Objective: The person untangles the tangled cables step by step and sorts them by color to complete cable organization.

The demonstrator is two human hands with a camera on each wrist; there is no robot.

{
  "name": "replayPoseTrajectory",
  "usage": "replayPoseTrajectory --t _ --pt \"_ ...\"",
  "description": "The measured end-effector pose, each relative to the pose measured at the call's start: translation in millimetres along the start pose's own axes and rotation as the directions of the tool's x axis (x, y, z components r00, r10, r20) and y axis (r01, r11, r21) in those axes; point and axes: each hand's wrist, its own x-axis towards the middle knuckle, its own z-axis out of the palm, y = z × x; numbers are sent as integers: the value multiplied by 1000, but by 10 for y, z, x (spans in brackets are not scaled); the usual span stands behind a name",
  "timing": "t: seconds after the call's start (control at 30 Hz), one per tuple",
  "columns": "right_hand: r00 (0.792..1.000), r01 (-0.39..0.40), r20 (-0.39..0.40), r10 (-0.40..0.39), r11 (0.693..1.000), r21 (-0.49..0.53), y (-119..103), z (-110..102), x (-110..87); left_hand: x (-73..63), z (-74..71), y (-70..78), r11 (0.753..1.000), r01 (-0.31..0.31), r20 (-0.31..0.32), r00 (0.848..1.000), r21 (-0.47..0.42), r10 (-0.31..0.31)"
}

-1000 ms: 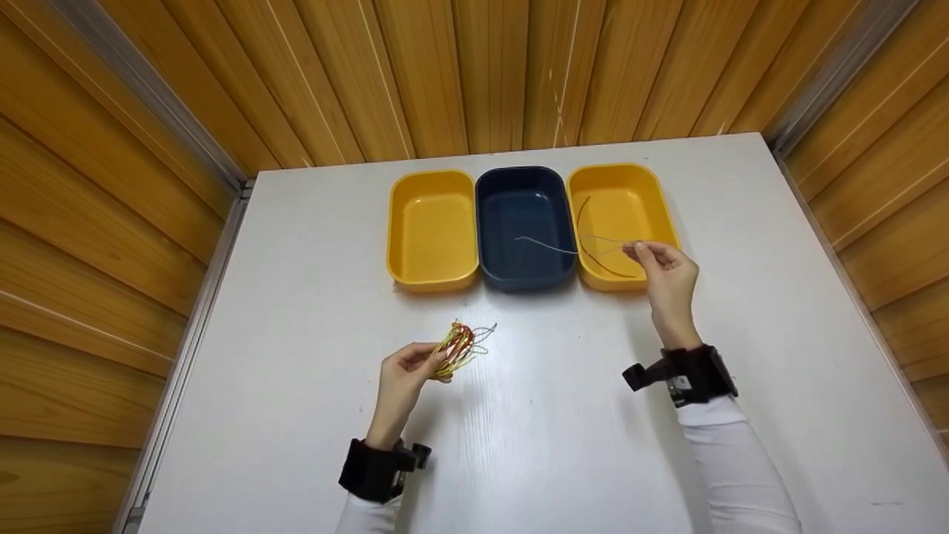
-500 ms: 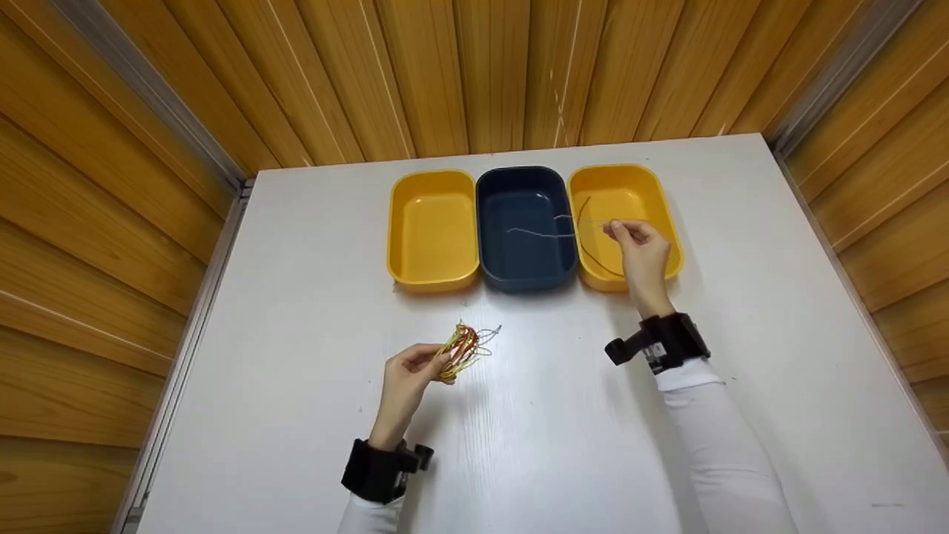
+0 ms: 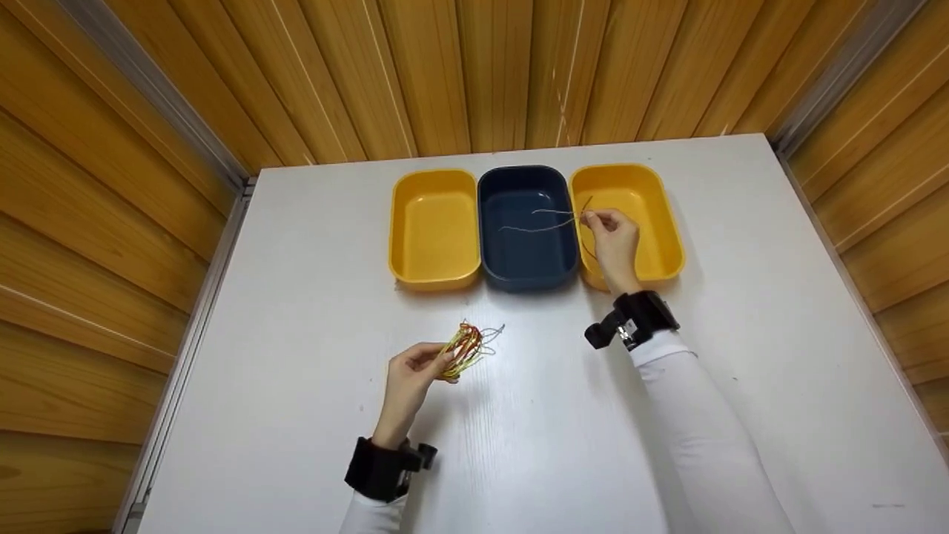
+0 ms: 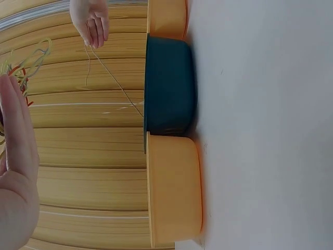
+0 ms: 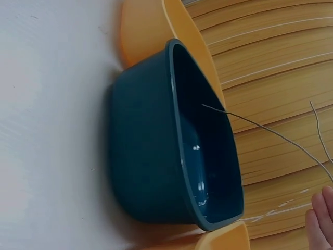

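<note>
In the head view my left hand pinches a tangled bundle of thin wires between thumb and fingers, yellow and red with greyish loops sticking out. The bundle is held up in front of the bins. My right hand pinches a thin grey wire at its fingertips, near the wall between the dark blue bin and the right yellow bin. Two strands of that wire extend left above the blue bin; the right wrist view shows one strand reaching over its opening. A reddish-brown wire lies in the right yellow bin, partly hidden by the hand.
To the left of the blue bin stands another yellow bin, touching it in the row. All the bins rest on a white table. Wood-patterned panels rise behind and at both sides.
My right hand has moved left and slightly away from me with the grey wire, from the right yellow bin toward the blue bin. The left hand stays nearly still with its bundle.
</note>
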Motion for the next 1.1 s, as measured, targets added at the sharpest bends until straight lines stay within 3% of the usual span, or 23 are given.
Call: replayPoseTrajectory --t 0.23,0.57,1.1 --pt "1000 19 -16 -20 998 -52 62 148 60 -1 2 4 1000 -1 -2 1000 5 1" --pt "993 48 -99 -61 990 -129 212 300 30 -12 -8 -3 1000 13 -12 1000 -6 -13" --pt "993 91 103 -64 953 -289 331 284 -28 -29 -21 -16 1000 15 -20 1000 7 -15"
